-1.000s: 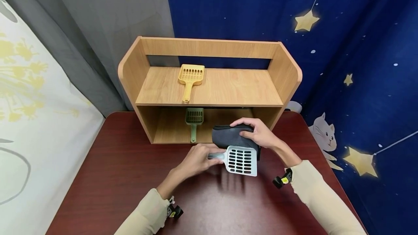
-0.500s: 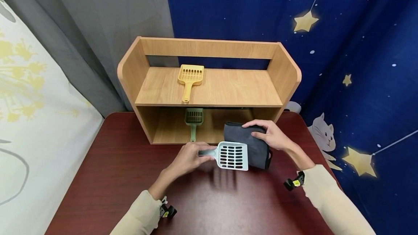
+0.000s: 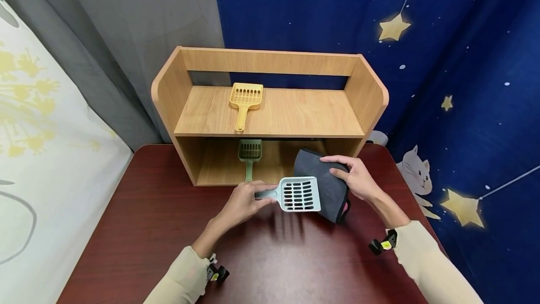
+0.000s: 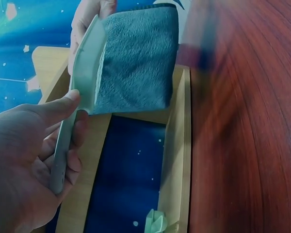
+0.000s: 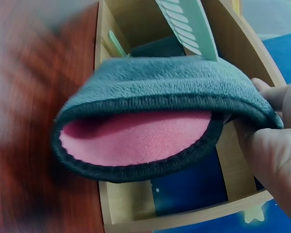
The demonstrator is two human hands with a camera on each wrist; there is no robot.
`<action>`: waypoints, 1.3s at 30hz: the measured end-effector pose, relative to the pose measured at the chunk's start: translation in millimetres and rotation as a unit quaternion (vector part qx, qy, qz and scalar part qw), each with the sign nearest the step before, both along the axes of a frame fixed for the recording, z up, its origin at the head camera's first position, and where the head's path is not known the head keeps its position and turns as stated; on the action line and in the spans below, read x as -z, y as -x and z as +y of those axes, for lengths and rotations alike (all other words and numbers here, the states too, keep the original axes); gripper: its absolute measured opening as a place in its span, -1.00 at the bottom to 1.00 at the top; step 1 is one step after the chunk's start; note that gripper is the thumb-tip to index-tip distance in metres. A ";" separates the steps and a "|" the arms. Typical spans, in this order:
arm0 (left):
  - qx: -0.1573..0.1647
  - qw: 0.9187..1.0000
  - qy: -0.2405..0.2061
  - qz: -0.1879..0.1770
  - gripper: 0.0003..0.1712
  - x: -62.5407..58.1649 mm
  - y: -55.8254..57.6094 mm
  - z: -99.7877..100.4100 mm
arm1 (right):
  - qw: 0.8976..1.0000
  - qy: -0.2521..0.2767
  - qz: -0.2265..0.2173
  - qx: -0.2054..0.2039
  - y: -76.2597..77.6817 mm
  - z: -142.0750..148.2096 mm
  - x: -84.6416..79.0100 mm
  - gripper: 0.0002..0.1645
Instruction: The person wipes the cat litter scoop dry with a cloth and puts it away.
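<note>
My left hand (image 3: 242, 204) grips the handle of a pale blue-grey slotted litter scoop (image 3: 314, 197), its head pointing right above the table. With thumb and fingers, my right hand (image 3: 355, 177) pinches the edge of a folded dark grey cloth (image 3: 320, 172), held just behind and right of the scoop. In the right wrist view the cloth (image 5: 155, 85) has a dark stitched border and a pink inner side. The scoop's head (image 4: 91, 68) lies close against the cloth (image 4: 140, 58) in the left wrist view; whether they touch I cannot tell.
A wooden two-tier shelf (image 3: 303, 130) stands at the back of the dark red table (image 3: 168, 238). On its upper board lies a yellow scoop (image 3: 246, 100); a green scoop (image 3: 250, 151) lies on the lower one. Curtains (image 3: 295, 8) hang behind.
Both hands first shifted apart, the scoop moving left and the cloth right. Since then the scoop has risen slightly, and the cloth has tilted, showing some pink at its lower corner.
</note>
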State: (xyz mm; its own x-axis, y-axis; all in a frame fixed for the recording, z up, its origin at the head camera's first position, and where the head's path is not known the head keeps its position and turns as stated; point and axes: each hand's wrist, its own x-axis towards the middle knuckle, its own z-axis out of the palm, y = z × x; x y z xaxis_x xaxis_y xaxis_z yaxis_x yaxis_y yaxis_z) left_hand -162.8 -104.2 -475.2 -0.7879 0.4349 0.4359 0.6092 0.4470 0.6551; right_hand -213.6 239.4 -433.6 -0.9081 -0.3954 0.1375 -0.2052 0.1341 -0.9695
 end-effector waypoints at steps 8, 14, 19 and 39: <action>-0.048 0.996 -0.075 0.011 -0.56 0.5 0.7 5.5 | 0.976 0.201 -0.057 0.055 -17.9 -16.0 7.9 -0.47; -0.078 0.988 -0.133 0.013 -0.53 3.7 3.0 16.3 | 0.938 0.315 -0.097 0.105 -31.6 -45.6 15.7 -0.40; -0.115 0.981 -0.157 0.025 -0.54 6.8 3.4 25.8 | 0.906 0.380 -0.137 0.126 -40.4 -68.5 25.2 -0.35; -0.097 0.985 -0.145 0.018 -0.52 13.9 1.3 19.3 | 0.910 0.369 -0.127 0.139 -40.2 -45.5 8.5 -0.35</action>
